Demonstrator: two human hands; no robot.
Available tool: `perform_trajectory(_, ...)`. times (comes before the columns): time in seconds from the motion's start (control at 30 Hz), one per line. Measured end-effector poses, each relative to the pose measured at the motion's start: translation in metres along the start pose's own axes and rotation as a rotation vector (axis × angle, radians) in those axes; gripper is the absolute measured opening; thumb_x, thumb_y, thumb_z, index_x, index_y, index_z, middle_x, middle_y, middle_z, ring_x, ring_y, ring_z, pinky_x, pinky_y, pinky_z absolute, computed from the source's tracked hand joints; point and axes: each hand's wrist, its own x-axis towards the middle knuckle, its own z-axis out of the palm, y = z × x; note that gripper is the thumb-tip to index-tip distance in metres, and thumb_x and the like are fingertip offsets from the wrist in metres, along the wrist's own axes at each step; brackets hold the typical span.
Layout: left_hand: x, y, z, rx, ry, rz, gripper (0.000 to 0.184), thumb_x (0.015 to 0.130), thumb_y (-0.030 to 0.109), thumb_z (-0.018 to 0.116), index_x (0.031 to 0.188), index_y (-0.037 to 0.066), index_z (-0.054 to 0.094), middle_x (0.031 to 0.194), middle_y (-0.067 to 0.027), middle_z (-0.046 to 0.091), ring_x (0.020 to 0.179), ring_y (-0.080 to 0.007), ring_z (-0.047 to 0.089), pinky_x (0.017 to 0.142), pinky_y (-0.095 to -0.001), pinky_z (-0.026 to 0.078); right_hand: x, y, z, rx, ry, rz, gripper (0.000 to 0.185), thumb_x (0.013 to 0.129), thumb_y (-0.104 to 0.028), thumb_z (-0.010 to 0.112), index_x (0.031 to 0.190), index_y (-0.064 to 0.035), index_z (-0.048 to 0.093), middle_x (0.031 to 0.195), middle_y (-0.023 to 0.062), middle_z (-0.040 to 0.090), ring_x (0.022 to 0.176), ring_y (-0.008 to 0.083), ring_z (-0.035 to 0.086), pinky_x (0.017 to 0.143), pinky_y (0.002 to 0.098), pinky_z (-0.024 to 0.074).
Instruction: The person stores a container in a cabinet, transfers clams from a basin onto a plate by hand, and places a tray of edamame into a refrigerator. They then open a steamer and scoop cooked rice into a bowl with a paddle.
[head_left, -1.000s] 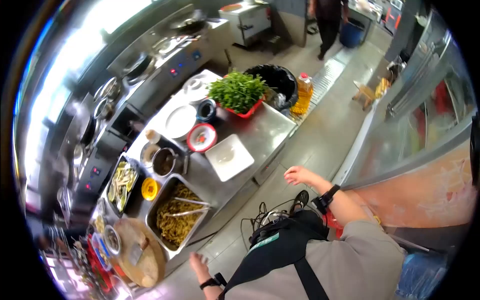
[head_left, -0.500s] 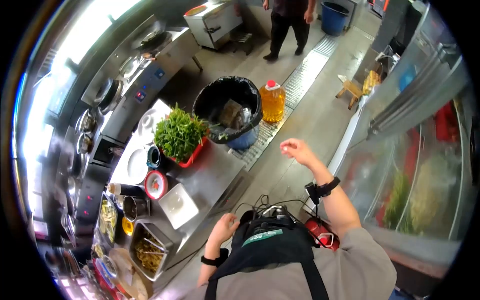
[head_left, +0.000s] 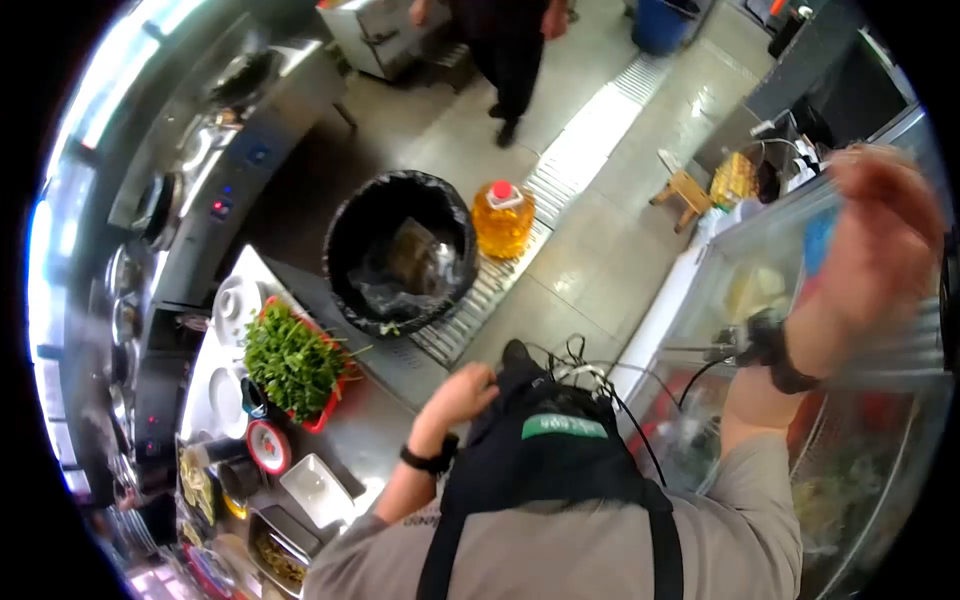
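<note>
My left hand [head_left: 461, 396] hangs in front of the black apron [head_left: 490, 450], its fingers curled in with nothing visible in them. It is apart from the steel counter [head_left: 385, 420] to its left. My right hand [head_left: 885, 235] is raised high at the right, in front of the glass-doored fridge [head_left: 670, 410]. Motion smears its fingers, and I cannot tell whether it touches the fridge. Through the glass, pale and reddish food shows dimly. A dark band with a small device and cable [head_left: 760, 345] is around my right wrist.
On the counter are leafy greens in a red basket [head_left: 335, 405], a white tray [head_left: 318, 490] and a red-rimmed bowl [head_left: 268, 447]. A lined bin [head_left: 345, 300] and an oil jug [head_left: 503, 225] stand ahead. A person [head_left: 500, 50] stands beyond; a wooden stool [head_left: 686, 195] is near the fridge.
My right hand has swung right and up, from over the floor to in front of the fridge. My view has turned right. The left hand stays by the apron.
</note>
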Motion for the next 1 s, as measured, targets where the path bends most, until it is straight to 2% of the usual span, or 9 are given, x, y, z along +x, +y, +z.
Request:
perform_trajectory(0.07,0.067,0.016,-0.029,0.0,-0.015,0.066,0.024,0.084,0.021,0.063,0.098,0.003,0.058,0.096,-0.0188,0.059,0.093,-0.038,0.057,0.08,-0.043,0.047,0.065,0.021,-0.03,-0.206,-0.171,-0.402,0.041,0.099,-0.034,0.033,0.1,0.0004,0.056,0.082,0.0105,0.06,0.062,0.015,0.054,0.054,0.0251,0.0441)
perform_trajectory(0.17,0.168,0.044,-0.072,0.079,-0.061,0.12,0.026,0.084,0.023,0.062,0.1,0.003,0.057,0.098,-0.0187,0.059,0.095,-0.0383,0.057,0.08,-0.0435,0.048,0.11,0.064,-0.046,-0.315,-0.34,-0.59,0.039,0.098,-0.032,0.035,0.1,0.0003,0.057,0.082,0.0102,0.061,0.063,0.0148,0.054,0.055,0.0252,0.0445)
perform_trajectory(0.33,0.344,0.079,-0.102,0.201,-0.149,0.194,0.025,0.084,0.021,0.061,0.101,0.003,0.055,0.1,-0.018,0.059,0.095,-0.038,0.058,0.08,-0.0449,0.048,0.125,0.2,-0.078,-0.333,-0.406,-0.624,0.035,0.097,-0.029,0.038,0.1,0.0002,0.058,0.083,0.0098,0.062,0.064,0.0146,0.055,0.056,0.0254,0.0451)
perform_trajectory(0.47,0.472,0.098,-0.112,0.241,-0.175,0.101,0.026,0.085,0.021,0.061,0.102,0.002,0.057,0.101,-0.0192,0.059,0.097,-0.0379,0.057,0.082,-0.0442,0.047,0.144,0.324,-0.125,-0.303,-0.374,-0.63,0.032,0.096,-0.026,0.04,0.099,0.0002,0.058,0.083,0.0095,0.062,0.064,0.0145,0.056,0.056,0.0255,0.0456)
perform_trajectory(0.73,0.602,0.125,-0.192,0.046,-0.061,-0.065,0.03,0.087,0.023,0.059,0.107,0.002,0.057,0.103,-0.0212,0.061,0.097,-0.0383,0.058,0.083,-0.0436,0.047,0.251,0.55,-0.165,-0.144,-0.251,-0.652,0.026,0.094,-0.021,0.045,0.099,0.0,0.06,0.083,0.0089,0.064,0.066,0.0141,0.057,0.058,0.0257,0.0465)
perform_trajectory(0.83,0.645,0.095,-0.22,0.102,-0.043,-0.207,0.033,0.089,0.029,0.053,0.106,0.0,0.056,0.099,-0.0218,0.063,0.089,-0.0387,0.06,0.075,-0.0457,0.048,0.292,0.629,-0.164,-0.098,-0.211,-0.62,0.024,0.093,-0.019,0.047,0.099,0.0,0.061,0.084,0.0086,0.064,0.067,0.014,0.058,0.059,0.0258,0.0469)
perform_trajectory(0.87,0.659,0.067,-0.214,-0.068,0.078,-0.202,0.031,0.088,0.027,0.053,0.102,0.0,0.058,0.098,-0.022,0.063,0.086,-0.036,0.06,0.072,-0.0453,0.047,0.299,0.658,-0.161,-0.09,-0.186,-0.595,0.023,0.093,-0.018,0.048,0.099,0.0,0.061,0.084,0.0085,0.064,0.067,0.014,0.058,0.059,0.0259,0.047)
perform_trajectory(0.97,0.729,0.057,-0.26,-0.215,-0.018,-0.159,0.025,0.084,0.025,0.057,0.092,0.002,0.063,0.085,-0.0138,0.064,0.077,-0.0317,0.06,0.069,-0.0427,0.048,0.336,0.766,-0.145,-0.045,-0.116,-0.527,0.021,0.092,-0.016,0.049,0.099,-0.0001,0.061,0.084,0.0083,0.065,0.067,0.0138,0.058,0.059,0.026,0.0473)
perform_trajectory(1.0,0.755,0.018,-0.254,-0.095,-0.037,-0.057,0.02,0.085,0.022,0.058,0.094,0.004,0.065,0.093,-0.0133,0.065,0.085,-0.0282,0.06,0.075,-0.0392,0.048,0.355,0.802,-0.136,-0.038,-0.092,-0.51,0.02,0.092,-0.015,0.05,0.099,-0.0001,0.062,0.084,0.0082,0.065,0.068,0.0138,0.059,0.06,0.026,0.0475)
